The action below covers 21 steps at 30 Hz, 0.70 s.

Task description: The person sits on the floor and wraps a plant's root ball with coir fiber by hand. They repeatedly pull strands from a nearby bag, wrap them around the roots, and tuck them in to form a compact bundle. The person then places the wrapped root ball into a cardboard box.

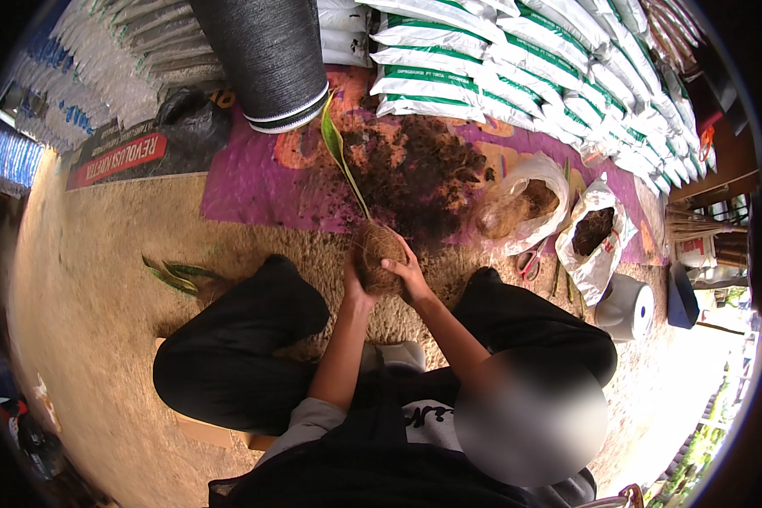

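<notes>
Between my two hands is a round brown ball of coconut fibre (376, 252) with a long snake plant leaf (335, 151) rising from its top. The leaf is green with yellow edges and leans away to the left. My left hand (357, 286) cups the left side of the ball. On the other side my right hand (411, 273) wraps round it, the thumb lying across its front. Beyond the ball, dark loose soil (432, 173) is spread over a purple printed sheet (245, 190).
A white bag of coconut fibre (559, 182), a bag of dark soil (611, 201) and red-handled scissors (529, 266) lie to the right. A black woven pot or roll (267, 59) and stacked white-green sacks (436, 59) stand beyond. Loose snake plant leaves (178, 275) lie left.
</notes>
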{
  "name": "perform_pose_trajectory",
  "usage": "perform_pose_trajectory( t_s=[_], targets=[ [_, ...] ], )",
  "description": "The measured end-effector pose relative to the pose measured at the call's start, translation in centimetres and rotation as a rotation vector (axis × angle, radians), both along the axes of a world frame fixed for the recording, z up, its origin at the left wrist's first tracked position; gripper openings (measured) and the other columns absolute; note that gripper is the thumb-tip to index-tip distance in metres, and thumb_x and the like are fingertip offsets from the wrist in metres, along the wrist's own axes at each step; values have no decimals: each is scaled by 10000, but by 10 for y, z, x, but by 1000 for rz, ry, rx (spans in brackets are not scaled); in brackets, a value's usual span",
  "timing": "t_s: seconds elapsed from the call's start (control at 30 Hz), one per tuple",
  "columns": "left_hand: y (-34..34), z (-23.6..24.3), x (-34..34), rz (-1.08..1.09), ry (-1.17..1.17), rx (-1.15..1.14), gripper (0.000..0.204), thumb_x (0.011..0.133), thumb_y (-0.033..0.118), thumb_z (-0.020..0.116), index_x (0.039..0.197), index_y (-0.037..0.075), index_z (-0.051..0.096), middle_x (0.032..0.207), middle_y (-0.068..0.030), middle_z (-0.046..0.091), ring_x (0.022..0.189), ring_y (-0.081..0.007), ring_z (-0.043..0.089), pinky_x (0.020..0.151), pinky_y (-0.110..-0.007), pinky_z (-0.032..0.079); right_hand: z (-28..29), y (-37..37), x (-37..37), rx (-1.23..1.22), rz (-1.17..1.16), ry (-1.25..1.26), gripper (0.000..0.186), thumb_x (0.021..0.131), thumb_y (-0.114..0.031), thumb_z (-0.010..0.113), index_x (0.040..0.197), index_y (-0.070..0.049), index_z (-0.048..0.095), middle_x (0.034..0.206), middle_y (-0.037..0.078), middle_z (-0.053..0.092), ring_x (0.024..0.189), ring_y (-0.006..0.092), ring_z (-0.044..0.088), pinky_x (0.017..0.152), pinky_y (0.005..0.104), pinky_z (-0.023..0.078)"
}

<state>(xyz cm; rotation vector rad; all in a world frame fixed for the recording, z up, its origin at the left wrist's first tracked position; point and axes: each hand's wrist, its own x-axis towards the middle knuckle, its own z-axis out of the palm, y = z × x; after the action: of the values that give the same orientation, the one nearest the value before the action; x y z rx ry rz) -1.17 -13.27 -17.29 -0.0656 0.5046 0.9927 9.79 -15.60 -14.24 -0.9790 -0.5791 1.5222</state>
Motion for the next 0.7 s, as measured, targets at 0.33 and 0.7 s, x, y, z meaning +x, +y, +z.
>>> perform_pose_trajectory(
  t_s=[0.33, 0.7],
  targets=[
    [8, 20, 4, 151, 773, 72, 510, 915, 429, 390, 1247, 42, 410, 1210, -127, 462, 1100, -271, 474, 915, -409, 397, 0, 7, -10, -137, -86, 176, 639, 700, -106, 693, 1273, -50, 416, 1106, 105, 550, 1003, 214, 545, 868, 343, 434],
    [-6, 101, 1, 520, 1795, 1047, 397, 869, 188, 530, 1176, -15, 382, 1151, -183, 393, 1113, -315, 370, 948, -448, 283, 10, 20, 7, -157, -204, 217, 567, 734, -130, 667, 1239, -39, 426, 1053, 94, 557, 936, 208, 567, 802, 342, 474]
  ],
)
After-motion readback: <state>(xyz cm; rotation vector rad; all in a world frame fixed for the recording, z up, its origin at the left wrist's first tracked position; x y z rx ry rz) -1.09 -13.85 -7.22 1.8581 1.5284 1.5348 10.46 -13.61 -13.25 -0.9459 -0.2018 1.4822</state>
